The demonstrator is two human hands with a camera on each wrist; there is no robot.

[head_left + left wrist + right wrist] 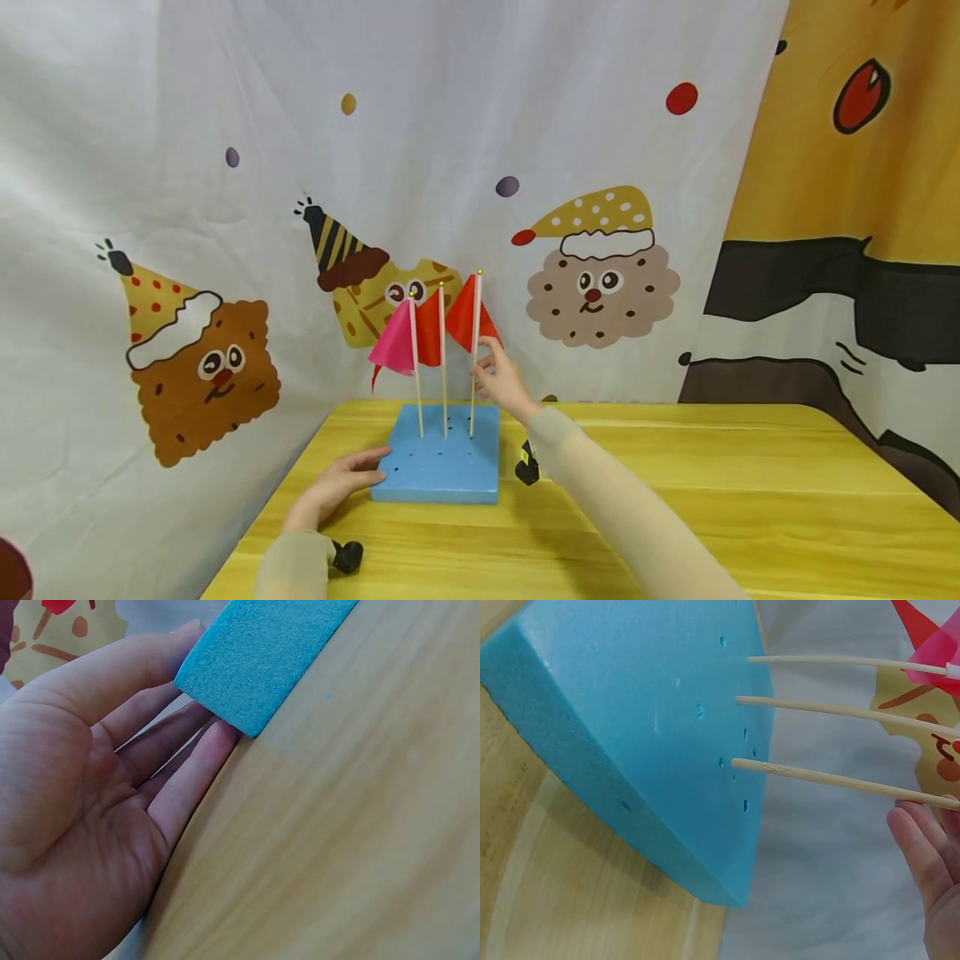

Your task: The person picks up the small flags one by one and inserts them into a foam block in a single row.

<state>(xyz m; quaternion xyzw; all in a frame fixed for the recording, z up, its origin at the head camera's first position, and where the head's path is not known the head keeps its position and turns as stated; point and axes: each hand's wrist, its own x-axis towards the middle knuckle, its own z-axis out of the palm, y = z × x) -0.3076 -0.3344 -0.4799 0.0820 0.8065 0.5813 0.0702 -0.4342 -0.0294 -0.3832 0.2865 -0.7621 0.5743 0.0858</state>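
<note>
A blue foam block (435,479) with small holes lies on the table, and three small flags stand upright along its back part. The leftmost is a pink flag (395,343), the middle one a red flag (429,333). My right hand (501,379) holds the stick of the rightmost red flag (463,315) just under its cloth. In the right wrist view, this wooden stick (817,777) has its lower end at the block's top, beside a hole. My left hand (341,482) touches the block's left side with fingers fairly straight; its fingertips meet a corner in the left wrist view.
The block sits on a yellow wood-grain table (675,483), near its left edge. Behind hangs a white curtain (450,150) printed with cartoon biscuits in party hats. A dark wrist-worn device (527,464) shows by the right sleeve.
</note>
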